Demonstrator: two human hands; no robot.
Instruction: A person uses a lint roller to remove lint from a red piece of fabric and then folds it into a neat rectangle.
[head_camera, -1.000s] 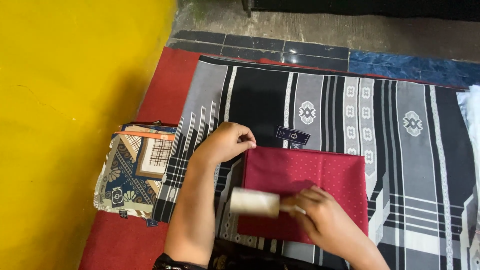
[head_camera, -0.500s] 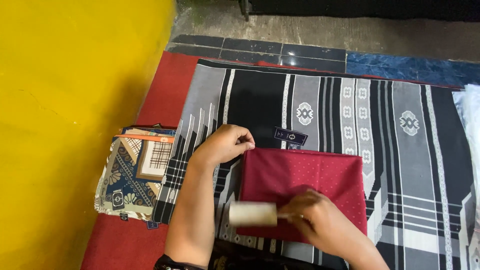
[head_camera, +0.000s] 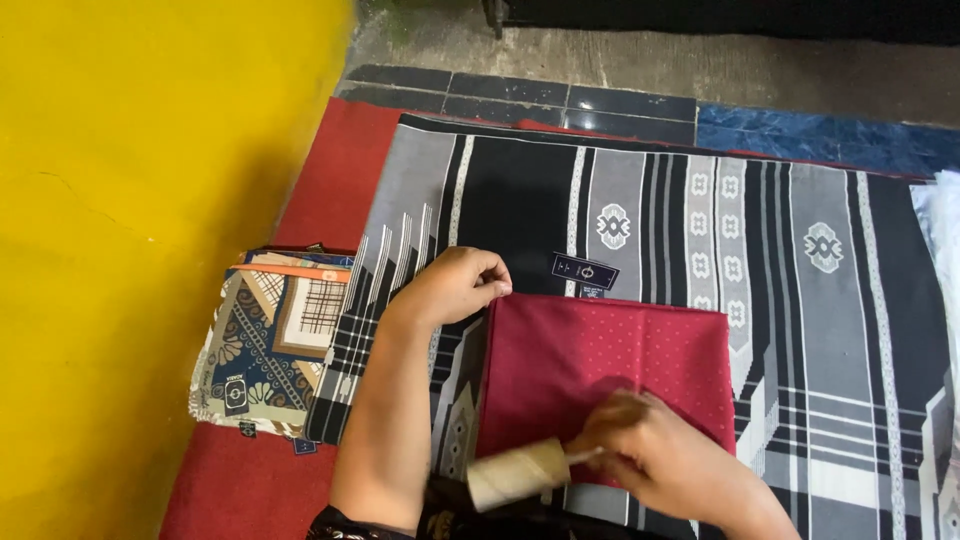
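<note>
The left hand (head_camera: 455, 285) pinches the maroon cloth's (head_camera: 610, 365) corner, fingers together; the right hand (head_camera: 650, 455) grips a lint roller (head_camera: 518, 472) at its near edge. A loose pinch could let the fabric bunch; the roller may run off onto the striped cloth (head_camera: 650, 210).

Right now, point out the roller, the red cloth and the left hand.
roller (head_camera: 517, 473), head view, on its pale drum.
red cloth (head_camera: 600, 350), head view, on its dotted top face.
left hand (head_camera: 455, 283), head view, on the back of the hand.

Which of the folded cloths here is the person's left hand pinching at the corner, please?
The dark red dotted cloth, lying on the big black-and-grey striped cloth; the left hand pinches its top-left corner.
</note>
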